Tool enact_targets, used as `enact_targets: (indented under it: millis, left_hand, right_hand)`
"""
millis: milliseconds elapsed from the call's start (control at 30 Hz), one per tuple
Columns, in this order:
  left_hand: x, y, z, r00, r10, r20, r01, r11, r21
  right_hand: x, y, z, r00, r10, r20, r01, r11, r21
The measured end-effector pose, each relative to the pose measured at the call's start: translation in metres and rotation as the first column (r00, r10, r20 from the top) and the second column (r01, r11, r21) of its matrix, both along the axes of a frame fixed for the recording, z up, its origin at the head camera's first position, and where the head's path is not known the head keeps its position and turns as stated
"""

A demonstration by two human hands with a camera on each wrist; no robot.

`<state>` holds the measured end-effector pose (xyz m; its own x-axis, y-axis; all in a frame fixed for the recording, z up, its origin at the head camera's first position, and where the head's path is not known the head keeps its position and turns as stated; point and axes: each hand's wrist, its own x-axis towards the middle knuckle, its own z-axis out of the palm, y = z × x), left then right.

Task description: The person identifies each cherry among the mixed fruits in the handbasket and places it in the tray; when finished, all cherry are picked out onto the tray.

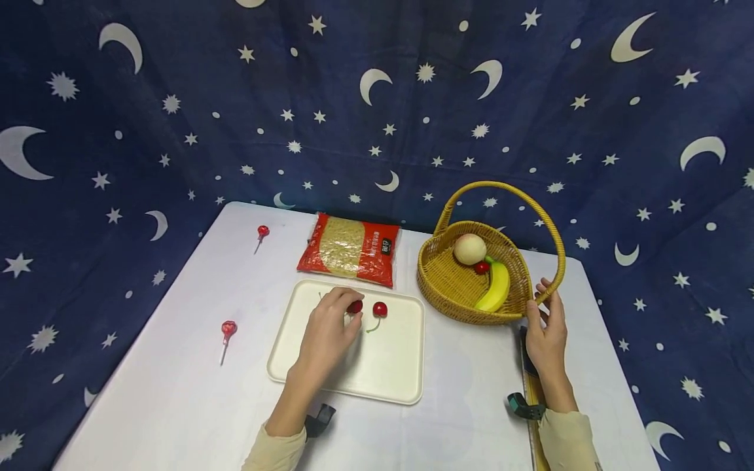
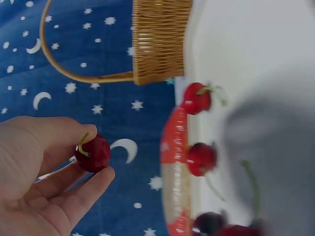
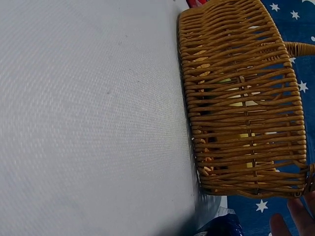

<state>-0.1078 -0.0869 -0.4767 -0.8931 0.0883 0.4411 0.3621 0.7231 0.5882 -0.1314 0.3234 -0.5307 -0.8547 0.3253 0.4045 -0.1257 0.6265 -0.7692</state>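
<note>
My left hand (image 1: 331, 330) is over the cream tray (image 1: 394, 383), pinching a dark red cherry (image 2: 93, 152) between thumb and fingertips. A cherry (image 1: 379, 309) with a green stem lies on the tray to the right of that hand. In the left wrist view, another cherry (image 2: 201, 159) lies on the tray, with more at the bottom edge; the hand hides part of the tray in the head view. My right hand (image 1: 546, 330) holds the wicker basket (image 1: 450, 297) at the right foot of its handle. Inside the basket are a peach (image 1: 470, 249), a banana (image 1: 496, 288) and a cherry (image 1: 482, 267).
Behind the tray lies a red and clear packet (image 1: 350, 250) of yellowish food. Two red lollipops (image 1: 228, 329) lie on the white table (image 1: 171, 379) at the left. A dark and yellow strip-like item (image 1: 533, 392) lies under the right forearm. A starry blue cloth (image 1: 330, 131) hangs behind.
</note>
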Motion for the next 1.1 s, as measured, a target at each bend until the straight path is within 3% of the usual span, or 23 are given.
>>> enact_targets:
  millis: [167, 300, 633, 767, 1100]
  left_hand:
    - [0.003, -0.004, -0.022, 0.996, 0.004, 0.091, 0.003, 0.997, -0.075]
    - [0.004, -0.003, -0.034, 0.988, 0.0, 0.153, 0.017, 0.994, -0.111]
    - [0.006, 0.004, -0.054, 0.985, -0.004, 0.172, 0.044, 0.973, -0.227]
    - [0.007, 0.006, -0.055, 0.985, 0.001, 0.17, 0.039, 0.973, -0.23]
    - [0.001, 0.01, -0.04, 0.988, -0.015, 0.151, 0.046, 0.978, -0.203]
  right_hand:
    - [0.0, 0.001, -0.001, 1.0, -0.001, 0.003, 0.001, 1.0, -0.003]
    - [0.0, 0.001, -0.001, 1.0, -0.003, 0.005, 0.003, 1.0, -0.009]
    - [0.001, 0.0, -0.001, 1.0, -0.007, 0.001, 0.007, 1.0, -0.002]
    - [0.0, 0.001, -0.001, 1.0, -0.002, -0.002, 0.002, 1.0, -0.007]
    - [0.0, 0.001, -0.002, 1.0, -0.005, -0.003, 0.005, 1.0, -0.005]
